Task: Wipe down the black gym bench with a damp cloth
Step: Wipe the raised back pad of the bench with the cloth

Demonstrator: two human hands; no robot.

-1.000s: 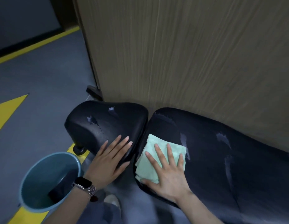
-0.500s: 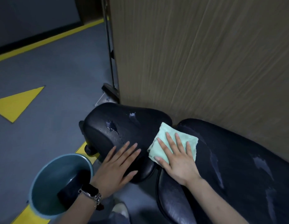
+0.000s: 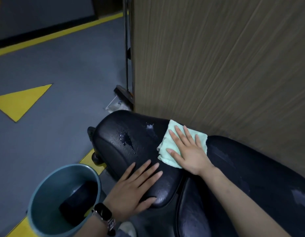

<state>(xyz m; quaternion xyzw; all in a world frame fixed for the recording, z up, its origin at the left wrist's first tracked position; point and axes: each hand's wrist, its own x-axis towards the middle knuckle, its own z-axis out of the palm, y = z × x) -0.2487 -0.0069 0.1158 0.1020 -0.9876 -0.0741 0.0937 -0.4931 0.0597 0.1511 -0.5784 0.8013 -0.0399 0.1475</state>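
Gym corner: grey floor (image 3: 62, 79) with yellow markings, wood-grain panel on the right.

A tall wood-grain panel (image 3: 216, 65) fills the right and far side, its vertical edge near the middle. A yellow line (image 3: 59, 34) runs along a dark wall (image 3: 37, 16) far left; a yellow triangle (image 3: 20, 101) lies on the floor at left. A broom (image 3: 125, 93) leans against the panel's edge, a clear wrapper beside its head. A teal bucket (image 3: 37, 194) holding water stands near left. Light is dim.

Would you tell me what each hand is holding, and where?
Nothing is gripped. The right hand presses flat on the green cloth; the left hand rests flat on the seat pad.
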